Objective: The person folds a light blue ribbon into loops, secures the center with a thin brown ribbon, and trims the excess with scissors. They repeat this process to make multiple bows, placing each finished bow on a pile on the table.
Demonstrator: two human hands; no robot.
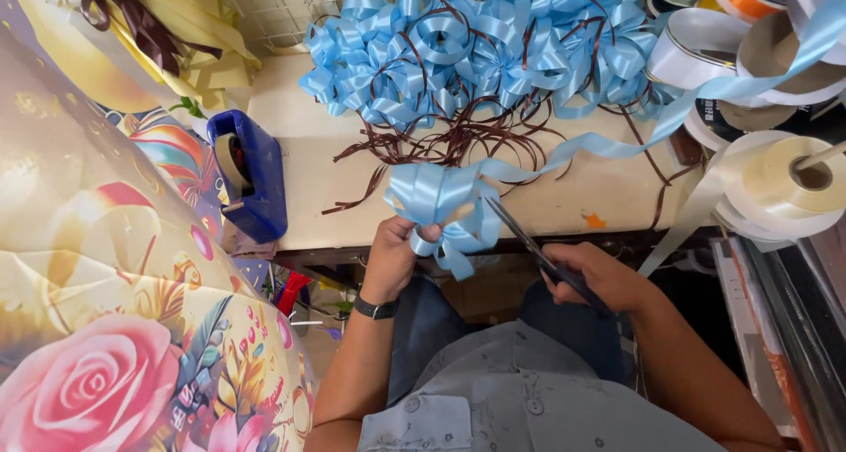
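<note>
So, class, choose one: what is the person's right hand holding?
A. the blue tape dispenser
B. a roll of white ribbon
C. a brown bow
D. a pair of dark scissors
D: the right hand grips dark scissors, blades at the light blue ribbon bow in the left hand.

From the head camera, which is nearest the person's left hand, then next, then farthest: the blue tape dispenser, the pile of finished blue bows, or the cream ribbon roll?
1. Blue tape dispenser, just to the outer side of the left hand.
2. Pile of finished blue bows, farther back on the table.
3. Cream ribbon roll, far across on the right.
</note>
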